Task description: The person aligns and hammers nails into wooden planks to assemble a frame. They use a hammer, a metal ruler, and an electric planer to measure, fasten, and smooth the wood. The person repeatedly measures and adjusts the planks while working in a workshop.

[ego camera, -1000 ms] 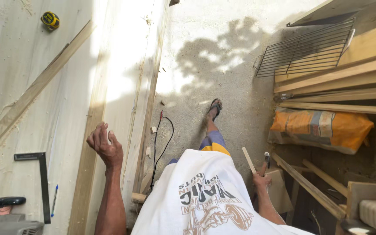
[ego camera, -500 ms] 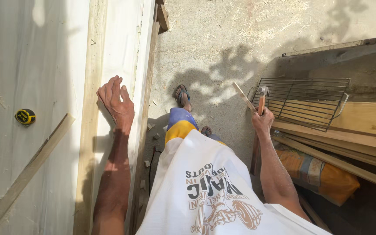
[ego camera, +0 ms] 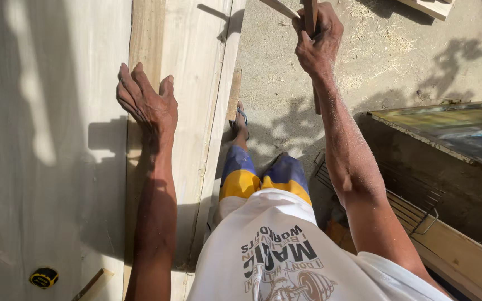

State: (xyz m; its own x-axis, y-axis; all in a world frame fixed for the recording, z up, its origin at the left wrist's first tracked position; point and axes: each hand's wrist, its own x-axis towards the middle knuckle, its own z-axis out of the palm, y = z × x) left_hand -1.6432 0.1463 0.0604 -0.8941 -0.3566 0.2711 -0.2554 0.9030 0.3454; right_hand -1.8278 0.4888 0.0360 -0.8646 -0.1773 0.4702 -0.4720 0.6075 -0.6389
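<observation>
Sunlit concrete ground (ego camera: 397, 50), strewn with bits of straw, lies to the right of a wide pale workbench (ego camera: 46, 139) on which light boards are laid lengthwise. The left hand (ego camera: 147, 103) rests flat and open on a long brown wooden plank (ego camera: 143, 33), fingers spread, palm pressing it down beside a paler board (ego camera: 196, 83); it grips nothing. The right hand (ego camera: 319, 39) is raised over the ground, clenched around a wooden handle (ego camera: 310, 14) whose head is out of view above the top edge; a thin wooden strip (ego camera: 277, 8) sticks out to the left of the fist. Half a second ago this hand held a hammer lower, over by a wire rack, and the left hand lay on the same plank, so the tool has come up while the plank stays pinned. That suggests a blow is being readied. Lower left on the bench lie a yellow-and-black tape measure (ego camera: 44, 277) and a thin stick (ego camera: 90, 284). Right of the person's legs, a wire rack (ego camera: 414, 206) lies in shadow beside stacked timber (ego camera: 464, 256).
</observation>
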